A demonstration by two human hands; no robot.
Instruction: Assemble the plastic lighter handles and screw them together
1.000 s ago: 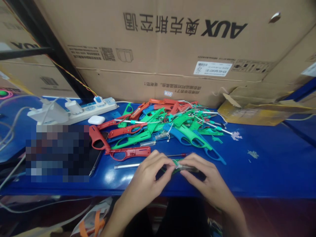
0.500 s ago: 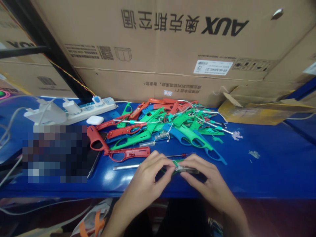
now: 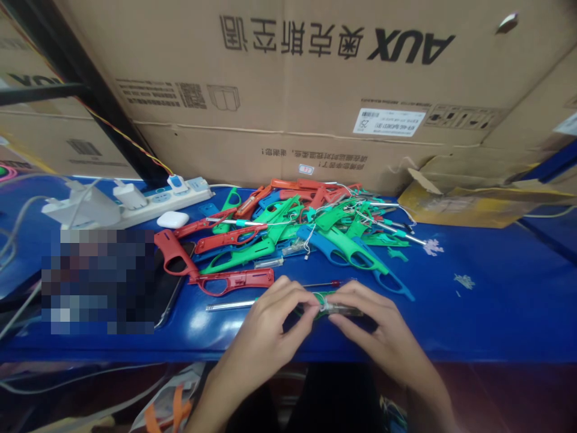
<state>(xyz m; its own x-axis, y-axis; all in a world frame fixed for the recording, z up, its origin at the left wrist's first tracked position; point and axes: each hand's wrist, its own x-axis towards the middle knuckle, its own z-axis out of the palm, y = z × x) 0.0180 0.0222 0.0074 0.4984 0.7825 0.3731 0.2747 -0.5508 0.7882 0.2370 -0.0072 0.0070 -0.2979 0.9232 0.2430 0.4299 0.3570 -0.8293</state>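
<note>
My left hand [image 3: 274,319] and my right hand [image 3: 369,328] meet near the front edge of the blue table [image 3: 473,313]. Both pinch a green plastic lighter shell [image 3: 325,304] with a clear tube and a thin white wire on it. The fingers are closed round the part, and most of it is hidden by them. A metal tube [image 3: 228,305] sticks out to the left of my left hand. A thin red-tipped rod [image 3: 322,284] lies just behind my fingers.
A pile of red, green and blue lighter shells [image 3: 288,231] with metal tubes lies behind my hands. A phone [image 3: 169,285], a white earbud case [image 3: 172,219] and a power strip [image 3: 135,201] are at the left. Large cardboard boxes [image 3: 315,90] stand along the back.
Both hands stay pinched on the green part in the same place. Only the camera has shifted slightly.
</note>
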